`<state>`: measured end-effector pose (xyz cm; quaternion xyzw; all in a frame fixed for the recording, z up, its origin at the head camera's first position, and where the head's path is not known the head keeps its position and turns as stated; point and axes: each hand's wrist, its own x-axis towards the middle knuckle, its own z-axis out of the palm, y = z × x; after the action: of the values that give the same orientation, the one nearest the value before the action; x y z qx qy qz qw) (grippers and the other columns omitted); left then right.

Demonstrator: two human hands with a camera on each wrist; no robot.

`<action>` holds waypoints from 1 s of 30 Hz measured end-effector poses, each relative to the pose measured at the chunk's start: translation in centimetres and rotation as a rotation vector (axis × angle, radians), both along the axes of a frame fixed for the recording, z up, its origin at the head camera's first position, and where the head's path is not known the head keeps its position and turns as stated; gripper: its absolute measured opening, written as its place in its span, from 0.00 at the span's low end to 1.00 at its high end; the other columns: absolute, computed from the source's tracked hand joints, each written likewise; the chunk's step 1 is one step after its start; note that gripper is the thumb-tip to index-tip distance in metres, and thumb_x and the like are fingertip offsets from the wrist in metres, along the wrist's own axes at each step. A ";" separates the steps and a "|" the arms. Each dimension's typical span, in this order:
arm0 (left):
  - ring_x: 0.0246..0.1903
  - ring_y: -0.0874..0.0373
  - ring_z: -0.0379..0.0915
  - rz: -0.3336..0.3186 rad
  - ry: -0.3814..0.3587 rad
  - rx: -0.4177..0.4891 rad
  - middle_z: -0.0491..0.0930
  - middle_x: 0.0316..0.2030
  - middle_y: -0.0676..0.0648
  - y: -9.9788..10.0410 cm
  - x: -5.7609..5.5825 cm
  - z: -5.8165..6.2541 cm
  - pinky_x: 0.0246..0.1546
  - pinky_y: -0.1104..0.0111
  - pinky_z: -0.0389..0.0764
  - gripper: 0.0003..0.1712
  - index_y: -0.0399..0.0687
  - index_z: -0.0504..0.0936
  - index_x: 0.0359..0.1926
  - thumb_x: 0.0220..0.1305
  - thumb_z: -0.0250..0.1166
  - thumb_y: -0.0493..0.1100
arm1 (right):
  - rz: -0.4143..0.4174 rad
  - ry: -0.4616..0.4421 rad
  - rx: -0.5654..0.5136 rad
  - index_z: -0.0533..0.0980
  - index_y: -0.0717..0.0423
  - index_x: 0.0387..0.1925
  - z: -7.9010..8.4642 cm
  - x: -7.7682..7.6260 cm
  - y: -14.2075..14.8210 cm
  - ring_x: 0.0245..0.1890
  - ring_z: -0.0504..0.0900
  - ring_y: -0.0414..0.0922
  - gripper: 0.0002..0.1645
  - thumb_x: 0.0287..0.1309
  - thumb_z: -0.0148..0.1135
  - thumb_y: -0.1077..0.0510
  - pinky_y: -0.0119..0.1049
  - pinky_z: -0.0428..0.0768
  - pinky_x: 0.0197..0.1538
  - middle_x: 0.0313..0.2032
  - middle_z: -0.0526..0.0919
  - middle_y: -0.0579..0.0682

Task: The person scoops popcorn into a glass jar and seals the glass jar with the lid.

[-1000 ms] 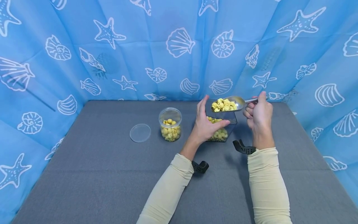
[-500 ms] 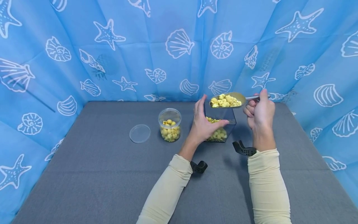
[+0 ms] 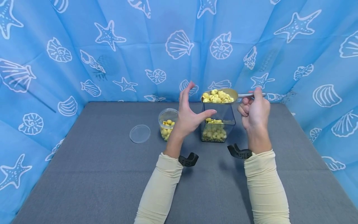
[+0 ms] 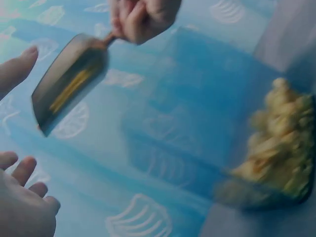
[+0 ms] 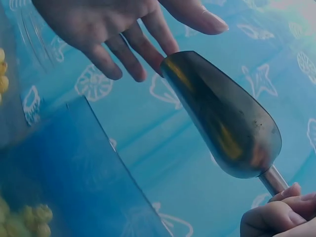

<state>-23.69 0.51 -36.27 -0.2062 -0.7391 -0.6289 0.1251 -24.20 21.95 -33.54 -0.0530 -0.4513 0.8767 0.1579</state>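
Lid (image 3: 140, 134) left of jar (image 3: 165, 120), box (image 3: 225, 113) right, scoop (image 3: 232, 93) above box

Head view: high above near side of bench (image 3: 84, 186), looking forward and down, widest and farthest back, both far corners in shot, patterned curtain (image 3: 126, 59) beyond. Over to left wrist view: in close, rolled, bench along right side, gazing past clear tub (image 4: 187, 103) to scoop (image 4: 69, 81) and curtain. Right wrist view: close, rolled opposite way, bench along left side, scoop looming largest here. Common to all three: tub, scoop, curtain, left hand (image 3: 188, 116), right hand (image 3: 255, 112).
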 end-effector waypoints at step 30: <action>0.78 0.59 0.50 0.036 -0.110 -0.156 0.60 0.76 0.55 -11.2 -0.3 0.2 0.78 0.48 0.53 0.61 0.68 0.53 0.80 0.52 0.82 0.46 | 0.299 0.018 0.141 0.70 0.58 0.41 -1.4 0.4 -5.2 0.08 0.59 0.33 0.14 0.79 0.48 0.51 0.25 0.56 0.14 0.19 0.81 0.47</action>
<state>-24.01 -10.71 -36.11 -0.1671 -0.7952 -0.5774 0.0793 -23.81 16.80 -34.94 0.0340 -0.5132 0.8569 0.0333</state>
